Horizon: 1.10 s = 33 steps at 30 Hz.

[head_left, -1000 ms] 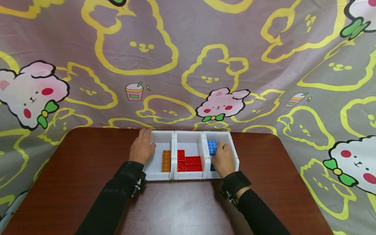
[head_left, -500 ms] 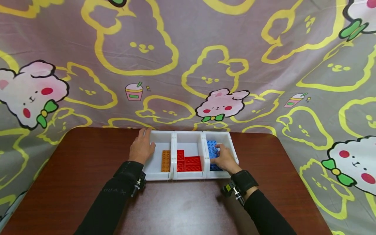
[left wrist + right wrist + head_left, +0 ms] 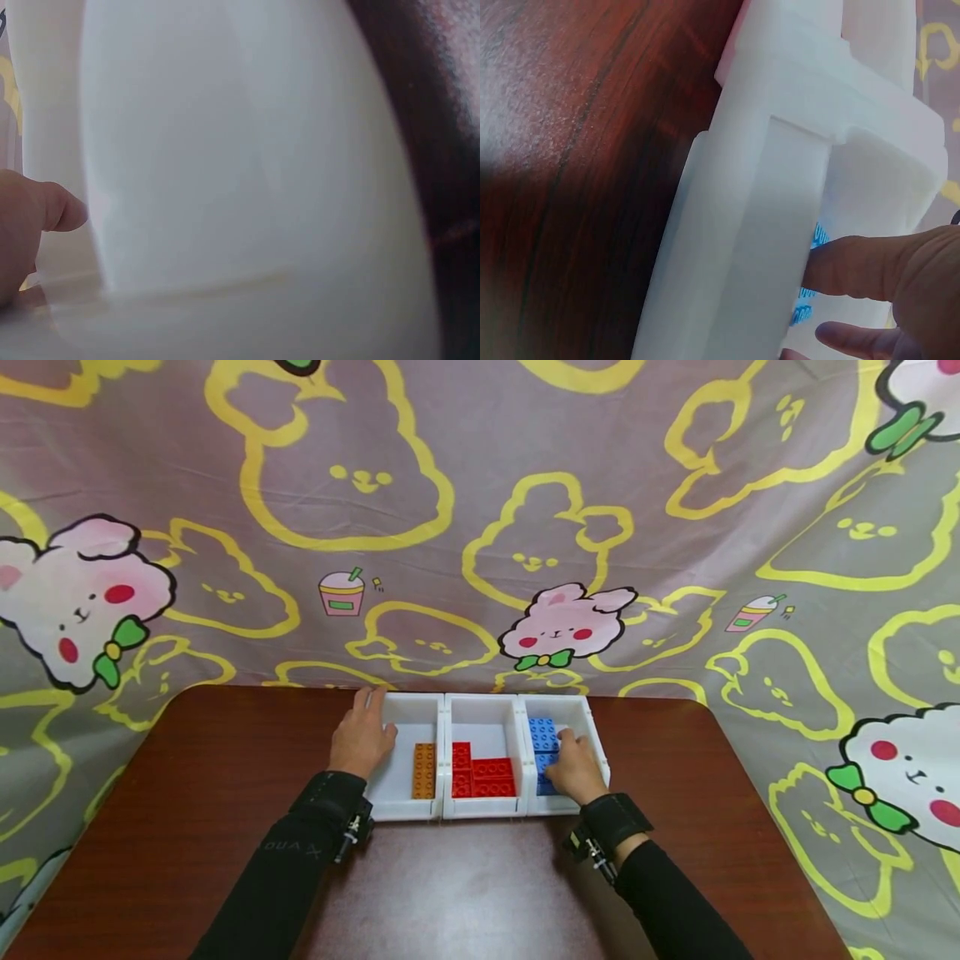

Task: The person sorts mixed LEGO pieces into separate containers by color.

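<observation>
While steadying the white bins [image 3: 420,810] with left hand [image 3: 362,739] flat on the rim, right hand [image 3: 573,768] down in the right bin, probably pinching blue bricks [image 3: 543,735]; next, a straight lift.

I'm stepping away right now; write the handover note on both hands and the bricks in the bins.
Left hand: rests on the outer wall of the left bin, steadying it, holding no brick.
Right hand: inside the right bin, fingers on the blue bricks; whether it grips one cannot be told.
Bricks: orange brick in the left bin, red bricks in the middle bin, blue in the right.
Done: colours sit sorted, none loose on the table.
Left: the right hand's handling of the blue bricks.
</observation>
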{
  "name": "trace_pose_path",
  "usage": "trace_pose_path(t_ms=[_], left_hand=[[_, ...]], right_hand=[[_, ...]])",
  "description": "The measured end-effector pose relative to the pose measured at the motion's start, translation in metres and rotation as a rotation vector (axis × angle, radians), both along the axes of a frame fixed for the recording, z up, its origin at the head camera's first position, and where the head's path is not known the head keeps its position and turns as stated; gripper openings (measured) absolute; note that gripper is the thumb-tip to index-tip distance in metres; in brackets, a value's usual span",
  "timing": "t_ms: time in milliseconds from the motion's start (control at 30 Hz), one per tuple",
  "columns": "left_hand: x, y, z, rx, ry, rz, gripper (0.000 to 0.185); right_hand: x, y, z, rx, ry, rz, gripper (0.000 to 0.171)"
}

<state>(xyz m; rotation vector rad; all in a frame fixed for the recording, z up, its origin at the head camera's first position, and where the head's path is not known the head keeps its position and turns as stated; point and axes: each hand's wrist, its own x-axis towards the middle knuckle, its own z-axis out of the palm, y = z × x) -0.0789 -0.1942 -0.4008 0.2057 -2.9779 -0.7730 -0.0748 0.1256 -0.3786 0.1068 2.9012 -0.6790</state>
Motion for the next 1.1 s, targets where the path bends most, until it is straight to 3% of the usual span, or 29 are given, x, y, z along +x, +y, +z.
trace_pose_path(t_ms=[333, 500, 733, 833, 1100], left_hand=[[0.0, 0.001, 0.002, 0.002, -0.004, 0.002, 0.063], [0.0, 0.001, 0.002, 0.005, -0.002, -0.005, 0.063], [0.002, -0.001, 0.002, -0.002, 0.095, -0.021, 0.062], [0.003, -0.002, 0.001, -0.009, 0.095, -0.024, 0.061], [0.002, -0.001, 0.0, -0.012, 0.077, -0.025, 0.062]], right_hand=[[-0.003, -0.002, -0.005, -0.039, 0.0, -0.046, 0.062], [0.0, 0.002, -0.001, -0.05, -0.086, -0.04, 0.07], [0.005, 0.002, 0.007, -0.059, -0.2, -0.006, 0.089], [0.007, 0.001, 0.007, -0.065, -0.221, -0.01, 0.096], [0.011, -0.001, 0.011, -0.088, -0.166, -0.042, 0.105]])
